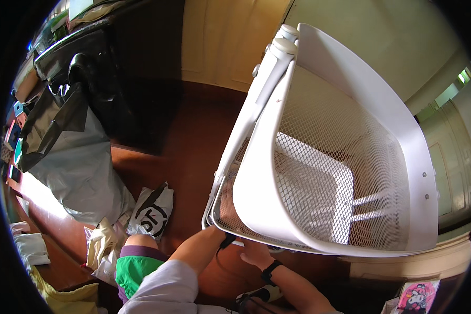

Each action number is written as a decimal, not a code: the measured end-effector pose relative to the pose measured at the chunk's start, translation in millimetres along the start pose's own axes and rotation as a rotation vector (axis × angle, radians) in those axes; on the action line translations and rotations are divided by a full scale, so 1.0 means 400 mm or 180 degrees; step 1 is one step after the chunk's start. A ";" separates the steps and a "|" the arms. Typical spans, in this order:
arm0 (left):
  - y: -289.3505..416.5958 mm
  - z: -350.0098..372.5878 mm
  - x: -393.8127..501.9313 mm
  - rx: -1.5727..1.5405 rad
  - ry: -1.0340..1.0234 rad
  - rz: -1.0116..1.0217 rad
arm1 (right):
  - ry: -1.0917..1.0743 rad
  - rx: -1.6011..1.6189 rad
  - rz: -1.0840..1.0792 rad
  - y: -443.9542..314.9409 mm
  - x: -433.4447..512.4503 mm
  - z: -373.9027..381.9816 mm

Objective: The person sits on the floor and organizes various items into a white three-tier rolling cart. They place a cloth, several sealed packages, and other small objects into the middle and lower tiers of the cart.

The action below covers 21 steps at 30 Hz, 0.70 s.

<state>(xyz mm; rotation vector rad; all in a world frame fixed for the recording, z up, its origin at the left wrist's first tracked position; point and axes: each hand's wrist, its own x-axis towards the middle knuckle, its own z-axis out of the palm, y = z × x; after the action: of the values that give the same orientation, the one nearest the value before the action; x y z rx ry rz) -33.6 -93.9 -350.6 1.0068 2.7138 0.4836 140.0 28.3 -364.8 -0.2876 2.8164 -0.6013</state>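
A white metal mesh basket rack (329,129) with white tubular posts and a broad smooth rim fills the right half of the view. Through its mesh, a lower white-rimmed tier (343,184) shows. My left hand (228,200) is behind the mesh at the rack's near left corner, and its fingers are blurred by the mesh. At the near lower edge of the basket is my right hand (256,253), thumb in sight and the other fingers hidden beneath the rack. A black band (271,271) circles my right wrist. Whether either hand grips the rack cannot be told.
Left on the reddish-brown floor (196,129) stand a large grey plastic bag (86,168) and a smaller printed white bag (151,212). Dark furniture (141,70) rises behind. A yellow cloth (70,296) lies lower left; a pink cartoon picture (418,298) sits lower right.
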 end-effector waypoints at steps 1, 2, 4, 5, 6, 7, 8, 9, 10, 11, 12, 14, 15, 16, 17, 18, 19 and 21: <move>-0.001 0.005 0.052 -0.0017 -0.0112 -0.0001 | -0.0068 -0.0142 0.0127 -0.007 -0.005 -0.006; -0.001 0.009 0.101 -0.0058 -0.0210 -0.0006 | -0.0075 -0.0343 0.0121 -0.008 -0.003 -0.010; 0.008 0.018 0.128 -0.0093 -0.0367 0.0042 | -0.0128 -0.0306 0.0191 -0.010 -0.001 -0.008; 0.019 0.020 0.117 -0.0108 -0.0460 0.0150 | -0.0231 -0.0301 0.0274 -0.007 0.003 -0.004; 0.025 0.018 0.092 -0.0116 -0.0517 0.0291 | -0.0174 -0.0355 0.0208 -0.007 0.001 0.004; 0.026 0.009 0.058 -0.0133 -0.0558 0.0457 | -0.0083 -0.0422 0.0122 -0.002 0.008 0.012; 0.027 0.001 0.020 -0.0172 -0.0631 0.0641 | -0.0415 -0.0053 0.0251 0.004 0.007 0.019; 0.024 -0.008 -0.024 -0.0212 -0.0716 0.0799 | -0.0210 -0.0007 0.0288 0.006 0.010 0.028; 0.008 -0.026 -0.061 -0.0287 -0.0844 0.0942 | -0.0122 -0.0211 0.0363 0.013 0.013 0.031; -0.005 -0.040 -0.101 -0.0346 -0.0960 0.1062 | -0.0038 -0.0415 0.0446 0.011 0.011 0.036; -0.026 -0.051 -0.136 -0.0395 -0.1097 0.1117 | -0.0251 -0.0118 0.0399 0.019 0.013 0.031; -0.075 -0.066 -0.194 -0.0343 -0.1255 0.0929 | 0.0245 -0.0201 0.0111 0.016 0.013 0.024; -0.098 -0.064 -0.222 -0.0367 -0.1187 0.0899 | 0.0582 -0.0239 -0.0110 0.010 0.008 0.017; -0.115 -0.055 -0.248 -0.0202 -0.0978 0.0550 | 0.0557 -0.0267 -0.0102 0.003 0.012 0.011; -0.131 -0.043 -0.258 -0.0051 -0.0729 0.0290 | 0.0580 -0.0418 -0.0155 -0.003 0.013 0.003; -0.127 -0.019 -0.282 0.0187 -0.0051 0.0001 | 0.0601 -0.0660 -0.0229 -0.010 0.015 -0.004; -0.115 0.010 -0.296 -0.0651 -0.0134 -0.0532 | 0.0509 -0.0812 -0.0209 -0.016 0.018 -0.010; -0.070 0.072 -0.323 -0.0674 0.0744 -0.0599 | 0.0278 -0.0278 0.0010 -0.025 0.010 -0.024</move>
<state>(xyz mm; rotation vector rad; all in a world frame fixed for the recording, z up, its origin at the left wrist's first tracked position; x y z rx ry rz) 54.9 -192.8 -377.4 0.6701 2.8424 0.8792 135.0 21.8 -353.0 -0.2796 2.9314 -0.5027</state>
